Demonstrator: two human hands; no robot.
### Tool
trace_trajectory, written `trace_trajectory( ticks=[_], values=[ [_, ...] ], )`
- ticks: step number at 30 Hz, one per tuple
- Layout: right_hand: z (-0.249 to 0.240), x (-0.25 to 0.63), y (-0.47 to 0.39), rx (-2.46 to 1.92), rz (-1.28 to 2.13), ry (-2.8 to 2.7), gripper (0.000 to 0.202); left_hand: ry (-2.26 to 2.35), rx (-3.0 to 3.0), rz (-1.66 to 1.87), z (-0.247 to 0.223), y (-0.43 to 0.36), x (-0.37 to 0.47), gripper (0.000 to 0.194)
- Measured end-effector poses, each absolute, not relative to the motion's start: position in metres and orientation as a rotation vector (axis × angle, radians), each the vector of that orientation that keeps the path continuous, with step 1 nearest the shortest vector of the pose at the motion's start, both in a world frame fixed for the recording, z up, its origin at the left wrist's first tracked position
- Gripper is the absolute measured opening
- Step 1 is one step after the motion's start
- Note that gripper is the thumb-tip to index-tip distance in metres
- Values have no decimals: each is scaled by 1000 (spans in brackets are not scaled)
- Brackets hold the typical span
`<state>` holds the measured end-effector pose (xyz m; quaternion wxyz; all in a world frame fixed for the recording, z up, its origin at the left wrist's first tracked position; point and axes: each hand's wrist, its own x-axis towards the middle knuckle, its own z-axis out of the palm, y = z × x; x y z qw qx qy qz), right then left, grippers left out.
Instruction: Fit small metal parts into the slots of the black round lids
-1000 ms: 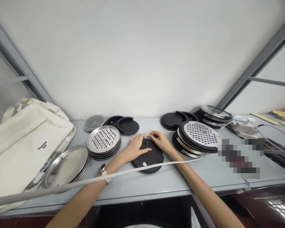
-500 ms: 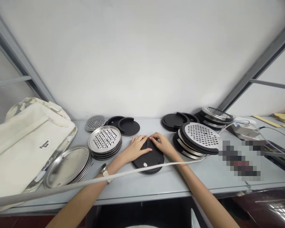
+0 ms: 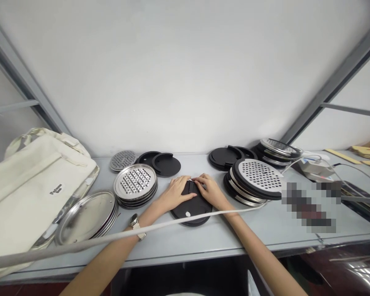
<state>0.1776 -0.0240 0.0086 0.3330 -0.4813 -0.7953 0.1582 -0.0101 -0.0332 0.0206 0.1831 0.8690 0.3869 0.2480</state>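
Note:
A black round plate (image 3: 195, 207) with a small white dot and a short raised bar lies flat on the table in front of me. My left hand (image 3: 175, 193) rests over its left side, thumb stretched across the surface and fingers bent at the far edge, gripping it. At that same edge, the fingertips of my right hand (image 3: 209, 189) are pinched together. A thin, shiny bit shows between the two hands' fingertips, too small to name. A pale cable (image 3: 172, 224) runs across in front, over both forearms.
To the left are stacked grater discs (image 3: 135, 182), shiny metal discs (image 3: 86, 218) and a cream bag (image 3: 24, 193). Black round holders (image 3: 169, 164) lie at the back. On the right stand a stack topped by a perforated disc (image 3: 260, 174) and a power strip (image 3: 313, 166).
Both hands stay at the plate's far edge. My right fingertips have shifted slightly, and the thin shiny bit between the hands shows more clearly. The view has moved a little.

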Motion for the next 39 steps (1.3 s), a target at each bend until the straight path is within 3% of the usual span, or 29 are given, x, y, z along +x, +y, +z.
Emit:
trace_trajectory(
  ticks=[7,39],
  values=[
    [8,178,-25,-1262,411,-2072,25,1071,2399,682,24,-33,-11,59],
    [1,175,-25,-1254,396,-1986,24,1059,2298,799,23,-31,-7,43]
  ],
)
